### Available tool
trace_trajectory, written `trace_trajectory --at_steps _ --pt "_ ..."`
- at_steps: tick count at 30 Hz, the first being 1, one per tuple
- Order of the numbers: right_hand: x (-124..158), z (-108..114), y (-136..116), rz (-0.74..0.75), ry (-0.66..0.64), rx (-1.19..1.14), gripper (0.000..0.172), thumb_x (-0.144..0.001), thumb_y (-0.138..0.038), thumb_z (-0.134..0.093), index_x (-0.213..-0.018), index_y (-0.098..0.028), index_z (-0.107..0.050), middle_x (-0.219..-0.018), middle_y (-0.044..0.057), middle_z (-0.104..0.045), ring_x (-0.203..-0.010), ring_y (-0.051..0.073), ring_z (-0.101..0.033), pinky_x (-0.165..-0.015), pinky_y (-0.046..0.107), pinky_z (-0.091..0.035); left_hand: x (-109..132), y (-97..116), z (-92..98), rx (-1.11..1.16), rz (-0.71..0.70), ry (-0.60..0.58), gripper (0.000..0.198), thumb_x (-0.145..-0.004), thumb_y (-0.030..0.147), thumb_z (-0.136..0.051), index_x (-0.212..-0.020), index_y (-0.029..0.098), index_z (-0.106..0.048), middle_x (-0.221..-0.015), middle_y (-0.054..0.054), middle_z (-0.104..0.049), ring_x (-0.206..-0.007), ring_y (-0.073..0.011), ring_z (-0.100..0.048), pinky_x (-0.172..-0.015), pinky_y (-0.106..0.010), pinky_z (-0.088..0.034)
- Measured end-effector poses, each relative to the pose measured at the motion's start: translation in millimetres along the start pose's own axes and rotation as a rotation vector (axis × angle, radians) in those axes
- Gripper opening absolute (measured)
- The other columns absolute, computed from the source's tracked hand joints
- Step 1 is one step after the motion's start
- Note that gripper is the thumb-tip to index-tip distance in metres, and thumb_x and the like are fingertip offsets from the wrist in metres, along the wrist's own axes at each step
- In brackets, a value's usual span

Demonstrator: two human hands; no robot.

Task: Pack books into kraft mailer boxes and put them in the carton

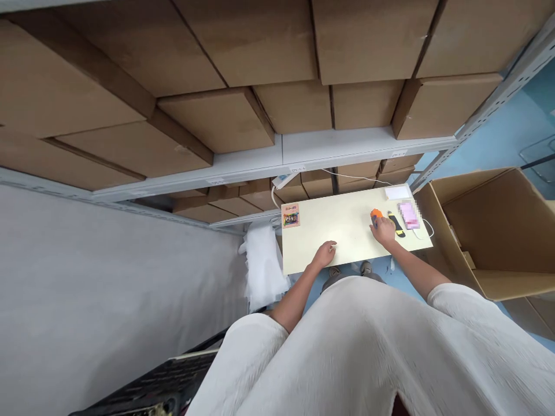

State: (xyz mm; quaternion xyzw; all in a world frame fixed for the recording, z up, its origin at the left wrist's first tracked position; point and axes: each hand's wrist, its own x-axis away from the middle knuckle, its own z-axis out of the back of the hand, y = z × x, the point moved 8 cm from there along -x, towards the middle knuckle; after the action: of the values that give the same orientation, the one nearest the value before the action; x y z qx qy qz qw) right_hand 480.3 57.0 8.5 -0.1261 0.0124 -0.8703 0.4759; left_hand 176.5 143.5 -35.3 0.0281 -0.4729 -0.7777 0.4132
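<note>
At the right part of the pale tabletop (310, 225), my right hand (383, 232) is closed over an orange and dark object (376, 214). My fingers cover part of that object, so its exact kind cannot be made out. Just right of this hand lies a black-and-yellow utility knife (396, 224). My left hand (325, 253) rests near the front edge of the table, its fingers loosely bent and slightly apart, with nothing visible in them. A small card with a colourful picture (291, 215) lies at the table's left end.
A pink-purple blurred item (408, 214) and a white rectangular item (397, 192) lie at the right end, near a white cable. A large open carton (511, 225) stands right of the table. Shelves of brown boxes (364, 104) rise behind. White wrapping material (262, 263) sits left.
</note>
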Motion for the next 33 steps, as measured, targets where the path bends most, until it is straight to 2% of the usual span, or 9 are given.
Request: trace_trajectory --at_steps 5,9,15,19,23,28,33 --pt "4.6 3.0 -57.4 0.149 -0.001 -0.026 0.031 -0.11 -0.038 -0.055 -0.127 -0.017 -0.071 -0.132 0.02 -0.074 -0.124 0.037 -0.063 -0.099 0.043 -0.044 15.5 -20.8 17.8 0.035 0.01 0.118 0.04 -0.096 0.012 -0.059 -0.131 0.021 -0.076 -0.137 -0.01 -0.079 -0.117 -0.0234 -0.077 -0.116 -0.044 -0.061" --pt "7.0 0.6 -112.9 0.303 -0.053 -0.019 0.032 -0.11 -0.038 -0.055 -0.129 -0.018 -0.071 -0.131 0.018 -0.074 -0.121 0.035 -0.064 -0.1 0.042 -0.043 38.8 -38.8 34.1 0.086 0.078 0.25 0.04 -0.097 0.012 -0.057 -0.131 0.02 -0.077 -0.137 -0.011 -0.078 -0.118 -0.0236 -0.077 -0.118 -0.044 -0.06" --pt "5.1 -4.9 -205.6 0.613 -0.149 0.027 0.03 -0.112 -0.034 -0.054 -0.13 -0.018 -0.072 -0.133 0.018 -0.074 -0.123 0.034 -0.063 -0.101 0.041 -0.042 95.9 -71.5 59.9 0.19 0.222 0.519 0.041 -0.097 0.013 -0.06 -0.133 0.02 -0.076 -0.138 -0.012 -0.077 -0.121 -0.0253 -0.076 -0.117 -0.044 -0.06" --pt "16.6 -13.4 -266.2 0.795 -0.195 0.029 0.032 -0.112 -0.032 -0.052 -0.131 -0.017 -0.073 -0.133 0.018 -0.073 -0.123 0.034 -0.063 -0.102 0.041 -0.042 142.9 -100.4 66.6 0.23 0.362 0.662 0.041 -0.096 0.013 -0.06 -0.134 0.019 -0.075 -0.139 -0.014 -0.075 -0.126 -0.0277 -0.074 -0.121 -0.046 -0.057" --pt "39.0 -25.5 -318.1 0.942 -0.233 0.009 0.032 -0.111 -0.032 -0.051 -0.13 -0.018 -0.074 -0.132 0.017 -0.074 -0.121 0.034 -0.062 -0.102 0.041 -0.042 182.4 -122.6 66.1 0.262 0.439 0.743 0.042 -0.095 0.011 -0.061 -0.134 0.019 -0.074 -0.141 -0.014 -0.074 -0.133 -0.029 -0.071 -0.127 -0.048 -0.053" --pt "63.0 -42.0 -379.2 1.051 -0.276 0.025 0.033 -0.111 -0.032 -0.051 -0.128 -0.018 -0.074 -0.129 0.017 -0.076 -0.119 0.034 -0.061 -0.101 0.041 -0.042 213.6 -151.9 71.2 0.315 0.478 0.795 0.043 -0.094 0.011 -0.063 -0.134 0.02 -0.074 -0.141 -0.013 -0.075 -0.136 -0.03 -0.069 -0.127 -0.05 -0.052" --pt "72.5 -66.6 -449.2 1.09 -0.298 0.1 0.034 -0.111 -0.032 -0.051 -0.131 -0.017 -0.074 -0.132 0.018 -0.075 -0.123 0.035 -0.061 -0.103 0.042 -0.042 234.3 -203.4 89.8 0.38 0.523 0.815 0.045 -0.092 0.011 -0.064 -0.135 0.02 -0.075 -0.141 -0.013 -0.074 -0.139 -0.0306 -0.069 -0.128 -0.049 -0.052"
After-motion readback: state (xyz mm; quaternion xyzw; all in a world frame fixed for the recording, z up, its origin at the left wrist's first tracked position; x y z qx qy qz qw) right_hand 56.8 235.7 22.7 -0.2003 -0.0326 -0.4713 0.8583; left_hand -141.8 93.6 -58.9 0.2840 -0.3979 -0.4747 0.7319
